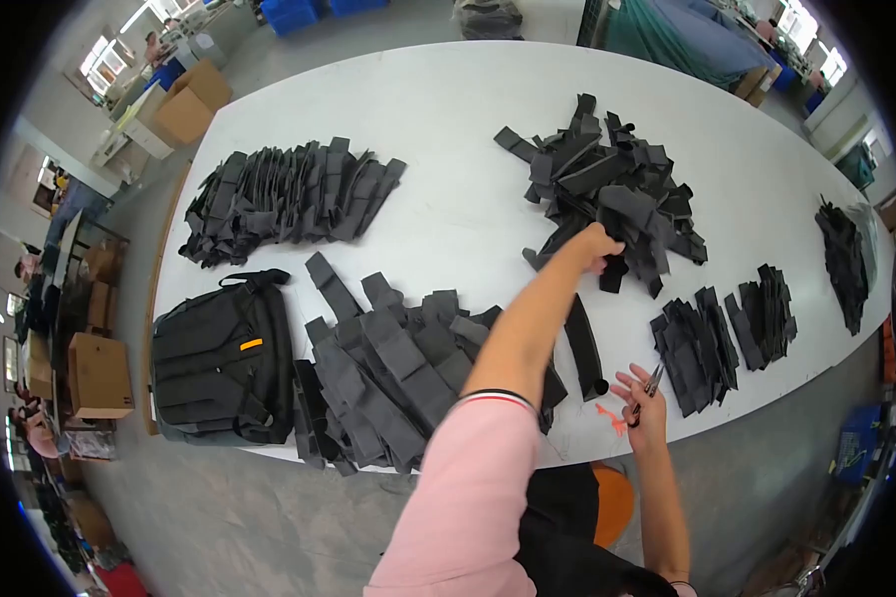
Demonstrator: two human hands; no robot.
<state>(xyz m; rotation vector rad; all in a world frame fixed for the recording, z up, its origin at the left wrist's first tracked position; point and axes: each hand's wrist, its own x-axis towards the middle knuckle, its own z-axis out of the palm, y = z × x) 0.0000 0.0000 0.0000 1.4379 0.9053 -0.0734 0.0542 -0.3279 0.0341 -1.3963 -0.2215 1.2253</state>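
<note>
My left hand (597, 247) reaches across the white table into a loose heap of black fabric strips (607, 169). Its fingers are curled closed at the near edge of the heap, on a dark fabric strip (558, 242) partly hidden by the hand. Close to the table's front edge, my right hand (645, 410) holds small thread snips (654, 380), blades pointing up and away. An orange-red ribbon (612, 420) hangs beside the snips. Between my hands a single long black strip (583, 348) lies on the table, its near end rolled into a loop.
A black backpack (221, 360) with an orange tag lies at the left, beside a wide spread of dark strips (388, 368). Behind it stands a packed row of strips (289, 194). Smaller stacks (695, 350) lie to the right. An orange stool (613, 505) is below the table edge.
</note>
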